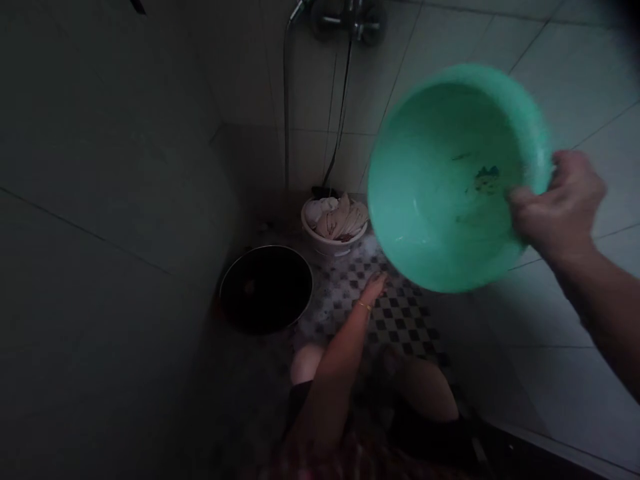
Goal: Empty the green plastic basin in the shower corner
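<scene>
My right hand grips the rim of a green plastic basin, held up and tilted so its inside faces me; dark specks cling to its inner wall. My left hand reaches down toward the checkered floor, fingers stretched out and holding nothing; a thin bracelet sits on that wrist. Below the left hand, a little further off, stands a white bucket stuffed with pale cloths. My knees show at the bottom of the view.
A dark round basin with a metal rim sits on the floor at the left. A shower hose and tap fittings hang on the tiled wall. Tiled walls close in on both sides.
</scene>
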`<state>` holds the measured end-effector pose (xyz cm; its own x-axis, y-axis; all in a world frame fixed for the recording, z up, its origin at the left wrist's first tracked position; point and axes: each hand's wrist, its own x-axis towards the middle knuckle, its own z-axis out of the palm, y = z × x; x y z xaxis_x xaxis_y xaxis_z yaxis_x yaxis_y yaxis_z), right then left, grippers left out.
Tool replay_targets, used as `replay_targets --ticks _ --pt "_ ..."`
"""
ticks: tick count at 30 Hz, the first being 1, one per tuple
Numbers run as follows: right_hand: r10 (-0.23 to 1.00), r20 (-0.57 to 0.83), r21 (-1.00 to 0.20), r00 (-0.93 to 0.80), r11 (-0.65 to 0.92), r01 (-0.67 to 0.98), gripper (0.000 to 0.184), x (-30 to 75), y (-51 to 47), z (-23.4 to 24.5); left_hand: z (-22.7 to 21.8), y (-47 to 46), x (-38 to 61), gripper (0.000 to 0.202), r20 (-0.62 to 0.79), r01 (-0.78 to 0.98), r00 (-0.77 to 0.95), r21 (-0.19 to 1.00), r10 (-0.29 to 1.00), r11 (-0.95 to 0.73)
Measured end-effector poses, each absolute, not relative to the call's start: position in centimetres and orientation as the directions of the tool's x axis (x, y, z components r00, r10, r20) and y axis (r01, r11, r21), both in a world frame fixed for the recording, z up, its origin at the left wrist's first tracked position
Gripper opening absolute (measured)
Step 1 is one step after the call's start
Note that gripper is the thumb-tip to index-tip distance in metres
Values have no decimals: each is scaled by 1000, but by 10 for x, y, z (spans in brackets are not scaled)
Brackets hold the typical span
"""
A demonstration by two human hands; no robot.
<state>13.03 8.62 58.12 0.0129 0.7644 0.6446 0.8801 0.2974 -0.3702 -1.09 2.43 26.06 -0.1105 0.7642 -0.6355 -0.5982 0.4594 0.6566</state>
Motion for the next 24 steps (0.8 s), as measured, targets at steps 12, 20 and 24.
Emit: replay_targets --ticks 12,20,24 --pt "943 308 113 -128 97 989 53 151 113 483 225 41 -85 32 -456 -314 -449 885 768 343" --pt "978 198 -94 67 -49 994 57 202 136 387 216 132 -149 26 -224 -10 -509 967 831 255" --pt "987 96 -155 130 -115 981 64 220 133 363 192 166 -157 32 -188 217 -505 917 842 334"
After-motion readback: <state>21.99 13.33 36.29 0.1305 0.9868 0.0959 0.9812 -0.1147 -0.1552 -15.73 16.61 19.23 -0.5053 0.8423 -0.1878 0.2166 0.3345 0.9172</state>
